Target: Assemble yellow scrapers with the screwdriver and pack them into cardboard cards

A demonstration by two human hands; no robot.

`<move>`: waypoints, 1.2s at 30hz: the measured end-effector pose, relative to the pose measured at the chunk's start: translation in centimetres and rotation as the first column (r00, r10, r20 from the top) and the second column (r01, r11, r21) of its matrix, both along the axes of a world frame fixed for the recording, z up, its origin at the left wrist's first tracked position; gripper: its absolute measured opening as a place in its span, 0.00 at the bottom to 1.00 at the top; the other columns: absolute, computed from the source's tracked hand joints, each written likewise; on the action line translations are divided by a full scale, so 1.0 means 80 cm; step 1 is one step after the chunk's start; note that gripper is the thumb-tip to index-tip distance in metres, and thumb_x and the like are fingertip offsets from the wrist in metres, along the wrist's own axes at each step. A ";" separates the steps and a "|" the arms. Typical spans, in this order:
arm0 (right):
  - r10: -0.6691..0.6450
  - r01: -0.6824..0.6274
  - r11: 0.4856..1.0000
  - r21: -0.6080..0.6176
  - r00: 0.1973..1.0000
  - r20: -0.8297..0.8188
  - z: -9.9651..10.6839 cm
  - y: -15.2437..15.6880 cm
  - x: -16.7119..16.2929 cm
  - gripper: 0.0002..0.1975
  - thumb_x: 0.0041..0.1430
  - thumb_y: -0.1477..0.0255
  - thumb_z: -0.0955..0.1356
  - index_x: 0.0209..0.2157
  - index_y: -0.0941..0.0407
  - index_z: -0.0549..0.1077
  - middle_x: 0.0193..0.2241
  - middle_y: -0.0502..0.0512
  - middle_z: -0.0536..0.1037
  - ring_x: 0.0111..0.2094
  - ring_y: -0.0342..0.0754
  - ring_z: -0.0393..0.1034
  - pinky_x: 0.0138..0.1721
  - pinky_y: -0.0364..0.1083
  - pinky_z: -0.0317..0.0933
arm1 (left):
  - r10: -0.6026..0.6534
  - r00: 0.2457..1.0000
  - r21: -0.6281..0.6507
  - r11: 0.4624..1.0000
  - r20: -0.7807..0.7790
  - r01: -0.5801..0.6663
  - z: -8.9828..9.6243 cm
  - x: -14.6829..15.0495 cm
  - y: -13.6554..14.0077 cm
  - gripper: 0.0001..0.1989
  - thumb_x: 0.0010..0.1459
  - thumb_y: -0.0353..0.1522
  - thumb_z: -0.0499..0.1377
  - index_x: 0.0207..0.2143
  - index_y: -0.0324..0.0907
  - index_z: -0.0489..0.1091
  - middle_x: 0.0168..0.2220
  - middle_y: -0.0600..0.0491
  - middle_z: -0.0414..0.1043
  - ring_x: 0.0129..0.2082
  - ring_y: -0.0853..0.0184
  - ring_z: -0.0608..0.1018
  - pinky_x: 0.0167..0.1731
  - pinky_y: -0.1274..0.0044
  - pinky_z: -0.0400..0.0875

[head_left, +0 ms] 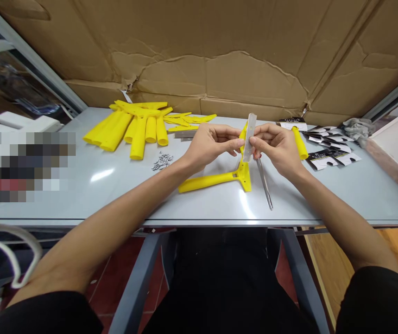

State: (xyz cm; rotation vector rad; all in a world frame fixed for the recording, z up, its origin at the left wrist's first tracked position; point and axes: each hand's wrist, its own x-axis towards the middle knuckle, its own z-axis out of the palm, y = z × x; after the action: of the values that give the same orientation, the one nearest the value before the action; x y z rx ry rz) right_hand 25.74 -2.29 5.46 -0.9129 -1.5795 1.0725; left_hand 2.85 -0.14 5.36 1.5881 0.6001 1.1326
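Note:
My left hand [216, 141] and my right hand [275, 146] meet above the table, fingers closed in a pinch. Between them stands a flat metal blade [249, 139], nearly upright, with a thin yellow plastic strip [243, 134] behind its left side. Both thumbs press on the blade. Directly below lies a yellow T-shaped scraper handle [212, 180], its head to the right. A slim metal rod-like tool [264, 185] slants down from under my right hand; whether my fingers touch its upper end is hidden.
Yellow scraper handles [138, 137] are piled at the back left, beside flat yellow strips [188, 120] and more metal blades [183, 134]. Small screws [163, 160] lie in a heap. Black-and-white cards [334, 157] and another yellow handle [300, 144] lie right. Cardboard [219, 83] walls the back.

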 end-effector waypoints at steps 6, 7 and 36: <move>0.009 -0.009 1.000 -0.008 1.000 0.004 -0.001 -0.001 -0.004 0.34 0.50 0.45 0.87 0.42 0.57 0.77 0.29 0.51 0.82 0.27 0.40 0.76 0.29 0.41 0.74 | 0.010 1.000 0.022 1.000 -0.029 -0.009 -0.006 0.002 -0.001 0.27 0.44 0.46 0.89 0.40 0.41 0.86 0.37 0.50 0.87 0.34 0.65 0.87 0.37 0.75 0.87; 0.016 -0.016 1.000 -0.004 1.000 0.001 -0.001 -0.002 -0.004 0.34 0.50 0.46 0.87 0.41 0.57 0.77 0.29 0.51 0.82 0.27 0.41 0.76 0.29 0.41 0.74 | 0.014 1.000 0.016 1.000 -0.026 -0.013 -0.007 0.003 -0.001 0.28 0.43 0.44 0.89 0.40 0.41 0.85 0.36 0.50 0.87 0.34 0.65 0.87 0.38 0.75 0.87; 0.005 -0.011 0.999 0.041 0.990 0.140 0.000 -0.006 -0.008 0.35 0.52 0.40 0.85 0.39 0.53 0.74 0.34 0.53 0.79 0.32 0.43 0.74 0.24 0.43 0.63 | 0.077 0.996 -0.006 0.997 -0.043 -0.078 -0.006 0.003 -0.004 0.23 0.45 0.38 0.89 0.38 0.41 0.84 0.38 0.50 0.87 0.39 0.58 0.90 0.47 0.64 0.90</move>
State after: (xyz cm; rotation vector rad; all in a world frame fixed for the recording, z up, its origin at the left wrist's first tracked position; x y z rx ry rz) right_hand 25.12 -2.73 5.42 -0.9718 -1.7152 0.9951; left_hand 3.08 -0.46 4.85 1.5973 0.6991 1.1541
